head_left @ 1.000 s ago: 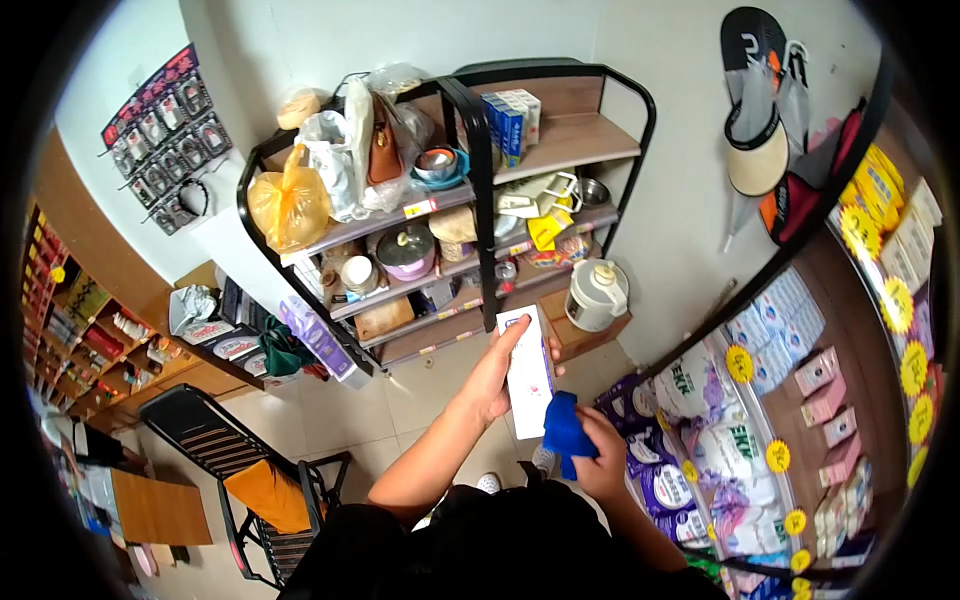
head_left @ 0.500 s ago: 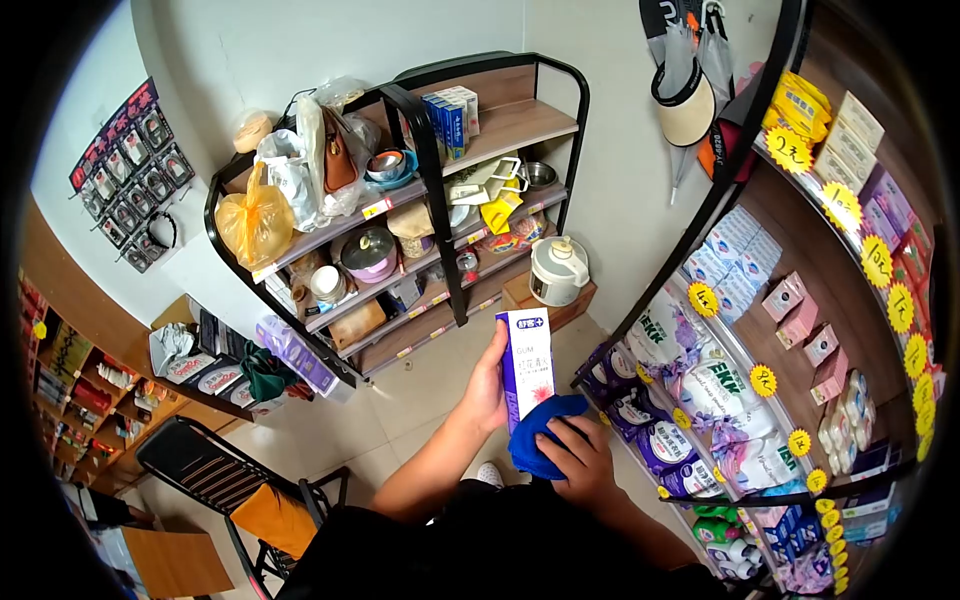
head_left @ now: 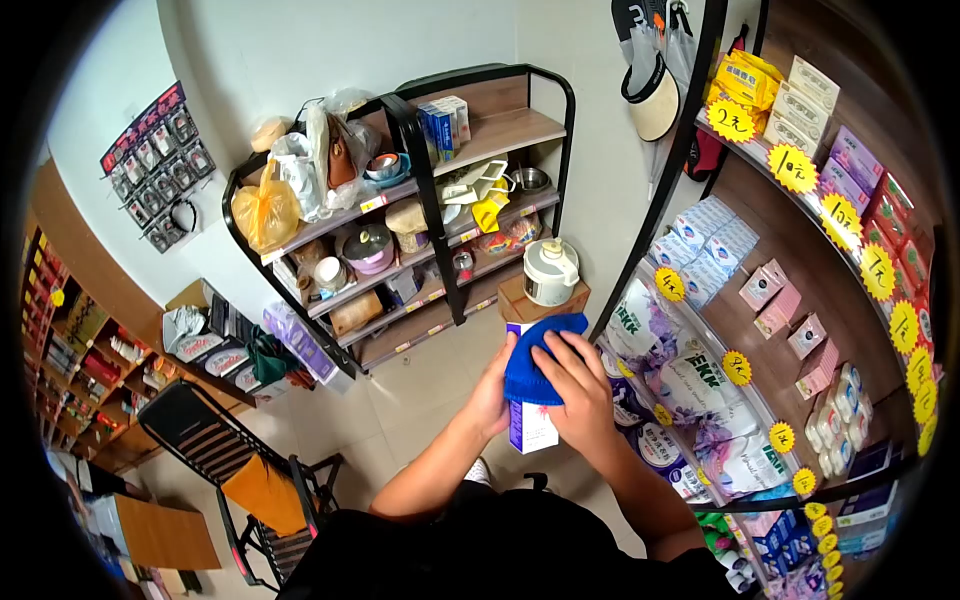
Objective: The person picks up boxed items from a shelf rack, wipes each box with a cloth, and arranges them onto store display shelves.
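Observation:
A white and purple box is held upright in front of my body, its lower part showing. My left hand grips the box along its left side. Over the upper front of the box lies a blue cloth, which covers much of its printing. My right hand presses the cloth against the box, with its fingers bent over the blue fabric.
A shelf unit with bags, pots and boxes stands ahead. A rice cooker sits on a wooden box beside it. Stocked shelves with yellow price tags rise on the right. At the lower left is a black chair with an orange cloth.
The blue cloth and my right hand have moved up from the bottom of the box to its upper part. The view has turned right, towards the stocked shelves.

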Demonstrator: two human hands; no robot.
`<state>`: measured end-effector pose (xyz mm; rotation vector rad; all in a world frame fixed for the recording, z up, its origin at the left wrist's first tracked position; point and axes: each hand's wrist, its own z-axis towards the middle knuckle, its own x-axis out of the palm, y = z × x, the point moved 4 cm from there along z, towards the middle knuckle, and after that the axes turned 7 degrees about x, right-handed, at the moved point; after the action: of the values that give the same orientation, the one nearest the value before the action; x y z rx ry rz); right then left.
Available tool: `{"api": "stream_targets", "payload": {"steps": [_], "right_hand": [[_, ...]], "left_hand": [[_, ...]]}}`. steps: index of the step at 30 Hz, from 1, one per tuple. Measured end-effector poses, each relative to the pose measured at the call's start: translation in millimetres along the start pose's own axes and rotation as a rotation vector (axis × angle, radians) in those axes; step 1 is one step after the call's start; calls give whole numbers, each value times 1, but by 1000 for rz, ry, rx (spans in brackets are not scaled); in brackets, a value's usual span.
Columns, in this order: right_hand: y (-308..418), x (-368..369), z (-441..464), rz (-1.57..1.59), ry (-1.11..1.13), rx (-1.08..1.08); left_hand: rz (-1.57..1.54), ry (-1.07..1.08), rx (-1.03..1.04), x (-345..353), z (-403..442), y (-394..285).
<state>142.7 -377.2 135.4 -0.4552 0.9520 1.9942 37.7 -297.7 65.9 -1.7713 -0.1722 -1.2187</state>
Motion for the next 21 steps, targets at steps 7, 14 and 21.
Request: {"api": "stream_targets", "payload": {"steps": [7, 14, 21], "right_hand": [[-10, -42, -25, 26, 25, -51], [5, -60, -72, 74, 98, -62], [36, -75, -131, 55, 133, -63]], "left_hand": [[6, -79, 68, 19, -31, 56], [-58, -76, 51, 45, -59, 61], [-138, -29, 132, 40, -69, 59]]}}
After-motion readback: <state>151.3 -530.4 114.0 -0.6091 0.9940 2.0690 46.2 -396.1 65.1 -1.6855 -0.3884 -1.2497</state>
